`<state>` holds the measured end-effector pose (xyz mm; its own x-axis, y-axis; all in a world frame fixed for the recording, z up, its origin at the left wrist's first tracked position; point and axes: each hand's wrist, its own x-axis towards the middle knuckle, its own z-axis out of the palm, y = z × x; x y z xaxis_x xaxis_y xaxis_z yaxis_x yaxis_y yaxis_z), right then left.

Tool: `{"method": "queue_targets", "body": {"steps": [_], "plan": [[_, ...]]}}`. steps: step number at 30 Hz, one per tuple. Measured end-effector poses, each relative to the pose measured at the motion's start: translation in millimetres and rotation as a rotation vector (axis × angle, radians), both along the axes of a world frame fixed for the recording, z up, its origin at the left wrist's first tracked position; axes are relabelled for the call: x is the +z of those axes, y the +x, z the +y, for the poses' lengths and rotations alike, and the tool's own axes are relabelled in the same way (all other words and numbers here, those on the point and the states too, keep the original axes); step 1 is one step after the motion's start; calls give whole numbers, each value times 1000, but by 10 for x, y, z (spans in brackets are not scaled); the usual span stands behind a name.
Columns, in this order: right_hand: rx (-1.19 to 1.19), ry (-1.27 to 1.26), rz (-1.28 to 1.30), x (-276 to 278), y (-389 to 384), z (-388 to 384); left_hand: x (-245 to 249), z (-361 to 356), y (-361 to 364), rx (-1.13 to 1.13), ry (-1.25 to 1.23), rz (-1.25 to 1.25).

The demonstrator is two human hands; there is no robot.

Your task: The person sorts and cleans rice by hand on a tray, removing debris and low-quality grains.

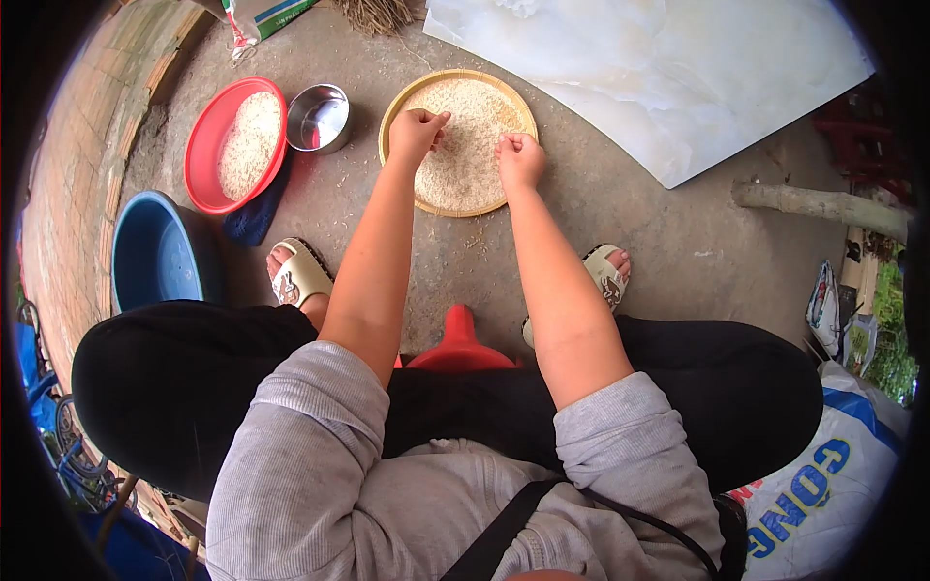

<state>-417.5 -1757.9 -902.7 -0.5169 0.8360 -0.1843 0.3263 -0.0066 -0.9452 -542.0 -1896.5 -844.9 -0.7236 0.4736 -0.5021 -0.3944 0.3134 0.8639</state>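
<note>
A round woven bamboo tray [391, 108] lies on the floor in front of me, spread with pale rice-like grain [460, 179]. Over its left part is my left hand [417, 136], fingers curled and thumb pressed against them. My right hand [521, 160] is at the tray's right edge, its fingertips pinched together just above the grain. Anything between the fingers of either hand is too small to make out. A yellower patch of grain shows near the tray's upper right.
Left of the tray are a metal pot [319, 118], a red basin [201, 155] of grain and a blue tub [145, 257]. A pale marbled sheet [659, 77] covers the upper right. A wooden pole [814, 201] and a printed white sack [823, 504] are at right.
</note>
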Motion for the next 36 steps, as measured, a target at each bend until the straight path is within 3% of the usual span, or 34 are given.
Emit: {"method": "queue_targets", "body": {"steps": [2, 3, 5, 9, 16, 22, 27, 29, 30, 32, 36], "plan": [[12, 14, -49, 75, 5, 15, 157, 20, 78, -112, -471, 446], [23, 29, -99, 77, 8, 24, 125, 34, 108, -112, -472, 446], [19, 128, -151, 72, 4, 27, 54, 76, 186, -116, -406, 693], [53, 326, -311, 203, 26, 1, -130, 211, 345, -252, -230, 743], [25, 283, -174, 190, 63, -10, -154, 291, 557, -299, -288, 762], [-124, 398, -127, 164, 52, 63, -176, 337, 603, -309, -298, 753], [-150, 275, -89, 273, 46, 28, -208, 363, 594, -275, -359, 790], [-159, 280, -108, 347, 50, 6, -165, 346, 532, -127, -207, 432], [-168, 282, -126, 368, 49, -5, -188, 320, 474, -126, -207, 431], [-162, 287, -127, 303, 48, 12, -255, 240, 308, 123, 160, -33], [-84, 299, -147, 316, 63, -8, -207, 138, 98, 293, 388, -208]]}}
